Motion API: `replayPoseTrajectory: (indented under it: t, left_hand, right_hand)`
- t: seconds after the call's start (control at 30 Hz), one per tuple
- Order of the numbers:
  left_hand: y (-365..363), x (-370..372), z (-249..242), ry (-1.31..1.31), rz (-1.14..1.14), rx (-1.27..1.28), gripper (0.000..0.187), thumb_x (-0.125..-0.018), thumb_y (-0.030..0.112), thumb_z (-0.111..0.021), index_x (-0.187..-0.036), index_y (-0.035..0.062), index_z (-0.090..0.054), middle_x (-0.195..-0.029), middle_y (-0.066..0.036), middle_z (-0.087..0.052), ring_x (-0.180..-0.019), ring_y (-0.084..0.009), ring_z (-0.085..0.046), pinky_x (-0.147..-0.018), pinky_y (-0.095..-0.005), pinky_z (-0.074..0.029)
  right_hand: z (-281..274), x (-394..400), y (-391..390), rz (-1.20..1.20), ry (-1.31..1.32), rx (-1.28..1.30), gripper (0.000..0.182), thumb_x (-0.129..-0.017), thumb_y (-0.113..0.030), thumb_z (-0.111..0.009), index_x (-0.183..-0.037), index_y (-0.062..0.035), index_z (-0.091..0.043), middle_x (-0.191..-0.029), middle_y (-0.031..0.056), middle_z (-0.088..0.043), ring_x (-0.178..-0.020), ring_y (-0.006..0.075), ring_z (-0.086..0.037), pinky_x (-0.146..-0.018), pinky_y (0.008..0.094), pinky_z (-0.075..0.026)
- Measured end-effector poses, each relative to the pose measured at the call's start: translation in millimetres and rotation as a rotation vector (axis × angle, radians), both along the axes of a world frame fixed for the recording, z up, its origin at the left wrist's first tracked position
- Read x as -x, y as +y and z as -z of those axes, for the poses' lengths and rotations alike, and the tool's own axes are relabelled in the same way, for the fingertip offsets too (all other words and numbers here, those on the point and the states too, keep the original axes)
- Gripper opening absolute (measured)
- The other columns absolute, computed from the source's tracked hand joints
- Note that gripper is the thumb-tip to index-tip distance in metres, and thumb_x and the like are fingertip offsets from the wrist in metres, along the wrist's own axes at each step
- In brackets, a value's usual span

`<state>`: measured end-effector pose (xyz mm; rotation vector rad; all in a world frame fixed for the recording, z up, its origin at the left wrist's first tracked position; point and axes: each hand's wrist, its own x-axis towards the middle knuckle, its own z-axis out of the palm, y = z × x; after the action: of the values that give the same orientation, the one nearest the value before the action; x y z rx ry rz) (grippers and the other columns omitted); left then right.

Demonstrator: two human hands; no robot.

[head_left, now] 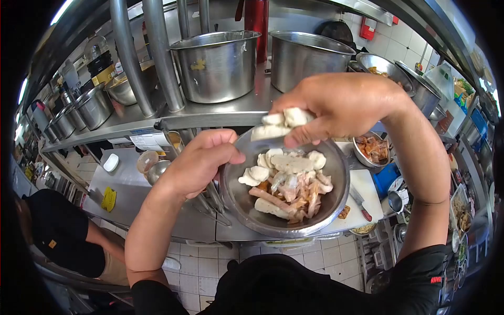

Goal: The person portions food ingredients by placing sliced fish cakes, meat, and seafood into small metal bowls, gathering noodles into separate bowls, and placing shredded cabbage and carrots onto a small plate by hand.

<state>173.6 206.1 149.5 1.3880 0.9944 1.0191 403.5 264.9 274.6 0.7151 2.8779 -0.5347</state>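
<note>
A steel mixing bowl (239, 202) is held up in front of me, tilted towards me. My left hand (202, 160) is closed on its left rim, thumb on top. In the bowl lie white slices (291, 164) that look like fish cake, strips of pale pinkish meat (310, 197) and what appears to be a greyish shrimp. My right hand (344, 107) is above the bowl's far side, its fingers closed round several thick white slices (283, 126) of the same look.
Two large steel pots (215, 71) stand on the shelf ahead. Below right, a knife (359, 202) lies on a white cutting board (370, 186), near a bowl of reddish meat (373, 149). A yellow cloth (108, 199) is on the left counter. Another person (63, 226) is at lower left.
</note>
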Motion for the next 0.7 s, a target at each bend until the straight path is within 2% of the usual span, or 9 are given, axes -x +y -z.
replayPoseTrajectory:
  t: [0.03, 0.13, 0.27, 0.33, 0.37, 0.43, 0.47, 0.57, 0.7]
  left_hand:
    - [-1.5, -1.4, 2.7, 0.0, 0.0, 0.001, 0.015, -0.084, 0.012, -0.058, -0.07, 0.0114, -0.052, -0.065, 0.007, -0.049, -0.055, -0.0005, -0.042, -0.047, -0.019, -0.032]
    - [-6.4, -2.2, 8.3, 0.031, -0.039, 0.031, 0.016, -0.084, 0.012, -0.058, -0.07, 0.0108, -0.051, -0.064, 0.007, -0.048, -0.055, -0.0009, -0.042, -0.047, -0.0195, -0.032]
    - [-11.1, -5.7, 10.3, 0.079, -0.053, 0.012, 0.02, -0.084, 0.011, -0.059, -0.068, 0.0112, -0.047, -0.063, 0.007, -0.047, -0.054, -0.0014, -0.042, -0.047, -0.0198, -0.032]
    - [-10.8, -6.7, 14.9, 0.09, -0.065, -0.013, 0.023, -0.084, 0.01, -0.059, -0.067, 0.0113, -0.044, -0.062, 0.007, -0.045, -0.054, -0.0015, -0.042, -0.047, -0.0202, -0.032]
    - [-11.5, -8.4, 15.2, 0.09, -0.065, -0.015, 0.023, -0.084, 0.01, -0.059, -0.067, 0.0113, -0.044, -0.062, 0.007, -0.045, -0.054, -0.0015, -0.042, -0.047, -0.0202, -0.032]
    - [-12.8, -12.6, 15.1, 0.096, -0.076, -0.021, 0.022, -0.084, 0.009, -0.059, -0.068, 0.0113, -0.044, -0.062, 0.007, -0.045, -0.054, -0.0014, -0.04, -0.047, -0.0208, -0.031]
    - [-12.9, -14.5, 16.1, 0.096, -0.072, -0.025, 0.022, -0.084, 0.009, -0.059, -0.068, 0.0113, -0.044, -0.062, 0.007, -0.045, -0.054, -0.0014, -0.04, -0.047, -0.0208, -0.031]
    - [-13.7, -20.8, 20.2, 0.06, -0.083, -0.014, 0.014, -0.081, 0.007, -0.058, -0.071, 0.0117, -0.05, -0.067, 0.009, -0.049, -0.059, 0.0, -0.04, -0.051, -0.0182, -0.028]
    - [-12.8, -30.3, 24.9, 0.002, -0.076, -0.063, 0.012, -0.08, 0.002, -0.056, -0.073, 0.0097, -0.05, -0.07, 0.008, -0.051, -0.062, -0.0003, -0.042, -0.055, -0.0175, -0.031]
  right_hand:
    - [1.1, -1.0, -3.4, 0.005, -0.023, -0.022, 0.034, -0.088, -0.035, -0.065, -0.094, -0.0018, -0.063, -0.068, 0.0081, -0.063, -0.061, 0.017, -0.061, -0.057, 0.0337, -0.048]
    - [3.4, -2.6, -8.0, 0.051, -0.042, -0.055, 0.037, -0.087, -0.038, -0.065, -0.091, -0.0015, -0.064, -0.069, 0.01, -0.063, -0.062, 0.02, -0.062, -0.057, 0.0352, -0.048]
    - [2.5, -15.3, -0.7, -0.018, 0.053, -0.085, 0.037, -0.088, -0.038, -0.065, -0.1, -0.0031, -0.064, -0.07, 0.0097, -0.063, -0.064, 0.0193, -0.062, -0.057, 0.0337, -0.046]
    - [1.8, -19.2, 1.6, -0.061, 0.216, -0.211, 0.038, -0.088, -0.04, -0.064, -0.09, -0.0023, -0.062, -0.07, 0.0108, -0.06, -0.063, 0.0209, -0.058, -0.057, 0.0345, -0.044]
    - [2.9, -20.2, 2.6, -0.061, 0.216, -0.212, 0.038, -0.088, -0.04, -0.064, -0.09, -0.0023, -0.062, -0.07, 0.0108, -0.06, -0.063, 0.0209, -0.058, -0.057, 0.0345, -0.044]
    - [6.5, -20.1, 4.1, -0.094, 0.27, -0.314, 0.046, -0.088, -0.044, -0.063, -0.079, 0.0007, -0.057, -0.064, 0.0149, -0.058, -0.057, 0.0243, -0.058, -0.056, 0.0376, -0.046]
    - [8.3, -20.3, 2.6, -0.059, 0.271, -0.27, 0.049, -0.089, -0.045, -0.061, -0.077, 0.0012, -0.054, -0.064, 0.0158, -0.056, -0.058, 0.0248, -0.055, -0.056, 0.0386, -0.044]
    - [9.9, -23.1, -0.8, -0.087, 0.325, -0.34, 0.051, -0.09, -0.048, -0.059, -0.078, 0.0015, -0.054, -0.066, 0.0161, -0.055, -0.058, 0.0252, -0.053, -0.057, 0.0395, -0.043]
    - [1.2, -34.6, -5.9, -0.031, 0.402, -0.227, 0.05, -0.095, -0.047, -0.051, -0.084, 0.0019, -0.054, -0.069, 0.0158, -0.054, -0.063, 0.0242, -0.053, -0.061, 0.0392, -0.044]
